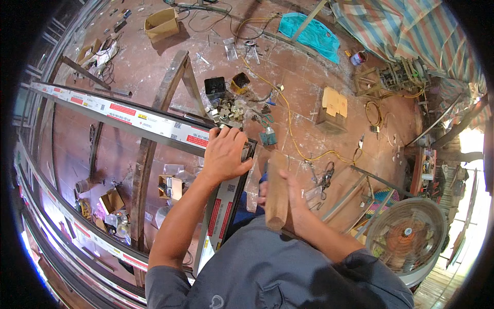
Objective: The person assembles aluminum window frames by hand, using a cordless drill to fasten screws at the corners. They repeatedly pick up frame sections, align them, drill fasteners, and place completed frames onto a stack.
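Note:
My left hand (225,156) grips the corner of a dark metal frame (139,118), fingers curled over its top edge and thumb along the side bar. White protective film with red patches covers the frame's bars. A squared wooden block (278,198) is held upright in my right hand (295,195), close to my body and just right of the frame's corner. The fingers of that hand wrap behind the block and are partly hidden by it. The block is slightly blurred.
A wooden trestle (144,170) stands under the frame. Small fittings (229,112) lie heaped beside a black bin (214,88) beyond the corner. A yellow hose (290,121) crosses the floor. At the right stands a large fan (408,232); cardboard boxes (161,24) sit farther off.

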`<control>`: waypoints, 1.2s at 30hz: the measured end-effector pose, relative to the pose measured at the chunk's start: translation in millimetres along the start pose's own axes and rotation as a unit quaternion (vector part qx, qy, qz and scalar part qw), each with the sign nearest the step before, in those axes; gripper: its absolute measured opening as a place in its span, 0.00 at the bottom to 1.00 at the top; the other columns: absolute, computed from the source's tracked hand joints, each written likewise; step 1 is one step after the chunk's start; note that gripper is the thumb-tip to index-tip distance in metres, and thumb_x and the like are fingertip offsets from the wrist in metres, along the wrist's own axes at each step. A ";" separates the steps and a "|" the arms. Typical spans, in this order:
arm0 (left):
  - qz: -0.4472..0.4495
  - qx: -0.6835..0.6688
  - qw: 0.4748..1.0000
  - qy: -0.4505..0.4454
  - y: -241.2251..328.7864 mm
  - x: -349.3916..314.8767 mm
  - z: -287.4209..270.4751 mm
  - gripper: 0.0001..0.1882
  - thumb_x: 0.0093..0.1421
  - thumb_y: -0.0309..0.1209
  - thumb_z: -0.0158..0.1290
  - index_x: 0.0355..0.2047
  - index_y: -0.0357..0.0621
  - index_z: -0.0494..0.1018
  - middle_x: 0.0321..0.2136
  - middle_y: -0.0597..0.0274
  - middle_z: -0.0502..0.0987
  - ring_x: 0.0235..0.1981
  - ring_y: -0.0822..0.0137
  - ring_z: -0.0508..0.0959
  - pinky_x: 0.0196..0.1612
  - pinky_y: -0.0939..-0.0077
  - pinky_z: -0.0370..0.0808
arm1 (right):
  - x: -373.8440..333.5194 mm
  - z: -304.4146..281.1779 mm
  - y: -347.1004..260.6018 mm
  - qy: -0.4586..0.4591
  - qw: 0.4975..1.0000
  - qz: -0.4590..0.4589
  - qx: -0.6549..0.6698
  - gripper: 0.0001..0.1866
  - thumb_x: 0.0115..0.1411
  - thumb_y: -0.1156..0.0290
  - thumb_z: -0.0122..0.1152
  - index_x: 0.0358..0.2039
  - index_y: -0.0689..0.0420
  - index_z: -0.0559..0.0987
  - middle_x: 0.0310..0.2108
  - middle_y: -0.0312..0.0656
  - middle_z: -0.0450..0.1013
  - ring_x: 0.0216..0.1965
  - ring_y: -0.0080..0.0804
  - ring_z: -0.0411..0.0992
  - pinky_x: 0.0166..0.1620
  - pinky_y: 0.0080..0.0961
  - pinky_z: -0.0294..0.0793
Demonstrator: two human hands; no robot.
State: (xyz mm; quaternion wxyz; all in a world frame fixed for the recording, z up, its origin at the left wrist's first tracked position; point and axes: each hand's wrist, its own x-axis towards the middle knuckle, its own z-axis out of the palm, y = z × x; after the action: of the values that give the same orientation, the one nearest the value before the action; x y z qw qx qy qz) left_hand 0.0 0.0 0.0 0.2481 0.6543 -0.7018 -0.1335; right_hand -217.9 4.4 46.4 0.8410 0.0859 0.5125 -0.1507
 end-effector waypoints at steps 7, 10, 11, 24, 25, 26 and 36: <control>-0.005 0.030 1.000 -0.008 0.7 1.9 -10.7 0.25 0.43 0.44 0.66 0.40 0.48 0.76 0.39 0.58 0.76 0.47 0.55 0.74 0.55 0.56 0.65 | 15.1 -21.9 -22.8 -0.148 0.987 0.033 -0.044 0.31 0.63 0.47 0.59 0.55 0.57 0.66 0.36 0.43 0.67 0.28 0.32 0.66 0.36 0.34 0.70; -0.013 0.002 1.000 0.015 -1.9 4.8 -6.9 0.23 0.47 0.45 0.66 0.41 0.48 0.78 0.40 0.59 0.77 0.47 0.55 0.75 0.55 0.56 0.66 | 8.4 -37.6 -42.8 -0.112 0.994 0.014 0.010 0.30 0.65 0.50 0.58 0.57 0.58 0.65 0.36 0.45 0.68 0.28 0.31 0.67 0.34 0.31 0.71; -0.015 -0.018 0.999 0.030 -0.2 7.0 -2.0 0.22 0.48 0.45 0.65 0.41 0.48 0.79 0.40 0.60 0.78 0.46 0.56 0.76 0.54 0.56 0.66 | 7.8 -52.0 -55.3 -0.098 0.994 0.016 0.044 0.30 0.65 0.50 0.58 0.56 0.58 0.66 0.36 0.45 0.68 0.28 0.30 0.67 0.34 0.30 0.72; -0.257 0.012 0.941 0.220 12.8 13.6 -1.5 0.12 0.68 0.32 0.53 0.42 0.38 0.81 0.47 0.51 0.82 0.50 0.50 0.78 0.58 0.55 0.70 | 39.8 -223.2 -227.3 -0.089 0.989 -0.062 0.103 0.21 0.65 0.50 0.57 0.45 0.55 0.76 0.33 0.45 0.74 0.30 0.31 0.76 0.34 0.31 0.74; -0.303 0.010 0.911 0.278 22.8 10.7 -6.0 0.12 0.68 0.32 0.53 0.44 0.37 0.81 0.49 0.50 0.81 0.52 0.50 0.78 0.59 0.56 0.70 | 42.4 -228.3 -245.6 -0.096 0.989 -0.059 0.095 0.21 0.66 0.49 0.56 0.45 0.55 0.76 0.34 0.45 0.75 0.30 0.32 0.76 0.34 0.31 0.75; -0.343 0.015 0.892 0.293 33.3 -0.7 -11.6 0.16 0.69 0.32 0.52 0.51 0.36 0.79 0.52 0.45 0.79 0.56 0.48 0.77 0.61 0.58 0.70 | 47.7 -231.8 -262.2 -0.102 0.990 -0.056 0.086 0.21 0.66 0.49 0.55 0.45 0.55 0.75 0.34 0.45 0.75 0.30 0.32 0.77 0.35 0.32 0.75; -0.588 -0.161 0.711 0.349 225.1 -131.3 75.2 0.24 0.64 0.32 0.62 0.59 0.37 0.75 0.48 0.57 0.81 0.47 0.67 0.80 0.53 0.69 0.77 | 26.1 -48.8 -328.8 -0.090 0.927 0.004 -0.364 0.24 0.61 0.52 0.61 0.49 0.55 0.74 0.32 0.43 0.75 0.25 0.30 0.75 0.27 0.27 0.78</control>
State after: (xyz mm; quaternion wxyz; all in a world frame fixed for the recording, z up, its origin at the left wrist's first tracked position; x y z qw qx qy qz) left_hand -228.5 143.3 29.3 0.4487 0.8848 -0.0063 -0.1257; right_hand -359.8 -294.3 4.0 0.8578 -0.2381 0.4536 0.0427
